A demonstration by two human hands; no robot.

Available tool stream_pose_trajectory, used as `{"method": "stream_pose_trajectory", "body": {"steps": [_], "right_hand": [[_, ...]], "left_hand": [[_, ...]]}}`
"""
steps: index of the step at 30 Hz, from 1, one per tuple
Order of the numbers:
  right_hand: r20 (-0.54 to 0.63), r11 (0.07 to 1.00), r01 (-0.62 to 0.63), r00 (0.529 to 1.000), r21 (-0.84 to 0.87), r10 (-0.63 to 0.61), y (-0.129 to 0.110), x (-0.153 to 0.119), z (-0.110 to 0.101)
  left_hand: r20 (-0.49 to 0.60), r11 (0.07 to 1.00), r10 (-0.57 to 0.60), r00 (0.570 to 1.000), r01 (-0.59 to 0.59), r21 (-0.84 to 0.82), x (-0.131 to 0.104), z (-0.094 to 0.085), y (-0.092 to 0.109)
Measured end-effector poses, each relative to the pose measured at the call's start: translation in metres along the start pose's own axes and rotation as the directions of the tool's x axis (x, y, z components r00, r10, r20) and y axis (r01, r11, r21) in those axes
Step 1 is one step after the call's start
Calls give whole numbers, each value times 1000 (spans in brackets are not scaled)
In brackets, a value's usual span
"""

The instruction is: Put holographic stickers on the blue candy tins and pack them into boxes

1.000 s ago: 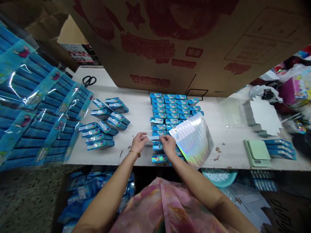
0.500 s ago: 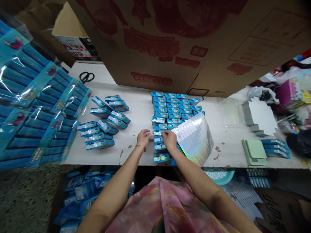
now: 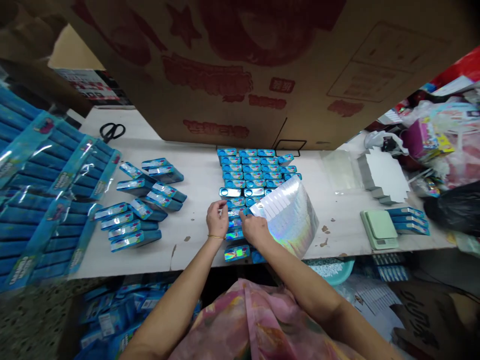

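Note:
My left hand (image 3: 217,219) is at the left end of a row of small blue boxes (image 3: 233,202), its fingers curled together by the box ends. Whatever is between its fingertips is too small to make out. My right hand (image 3: 255,230) is bent over the same column, fingertips down on a box top and fingers drawn together; anything pinched there is hidden. A silver holographic sticker sheet (image 3: 296,215), with pale strips at its upper left, lies across the boxes to the right of my right hand. One box with a shiny rainbow top (image 3: 237,253) stands nearest the table edge.
More blue boxes (image 3: 138,205) lie loosely at left, beside plastic-wrapped packs (image 3: 48,165). Black scissors (image 3: 112,132) rest at the back left. A big carton (image 3: 240,75) stands behind. At right are a green scale (image 3: 378,230) and white card stack (image 3: 386,175).
My left hand has come in closer against the box column. My right fingertips have shifted slightly down the column, toward me. The camera view has swung to the right.

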State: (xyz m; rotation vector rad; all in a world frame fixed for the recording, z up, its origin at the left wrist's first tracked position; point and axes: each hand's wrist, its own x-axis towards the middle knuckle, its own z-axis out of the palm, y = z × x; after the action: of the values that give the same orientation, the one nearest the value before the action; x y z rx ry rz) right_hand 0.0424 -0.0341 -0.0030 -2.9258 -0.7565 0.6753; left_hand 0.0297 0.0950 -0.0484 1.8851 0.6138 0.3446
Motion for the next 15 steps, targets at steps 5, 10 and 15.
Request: {"method": "stream_pose_trajectory", "body": {"steps": [5, 10, 15], "right_hand": [[-263, 986, 1, 964, 165, 43, 69, -11, -20], [-413, 986, -56, 903, 159, 117, 142, 17, -36], [-297, 994, 9, 954, -109, -41, 172, 51, -36]], "left_hand": [[333, 934, 243, 911, -312, 172, 15, 63, 57], [438, 849, 100, 893, -306, 431, 24, 130, 75], [336, 809, 111, 935, -282, 516, 18, 150, 65]]}}
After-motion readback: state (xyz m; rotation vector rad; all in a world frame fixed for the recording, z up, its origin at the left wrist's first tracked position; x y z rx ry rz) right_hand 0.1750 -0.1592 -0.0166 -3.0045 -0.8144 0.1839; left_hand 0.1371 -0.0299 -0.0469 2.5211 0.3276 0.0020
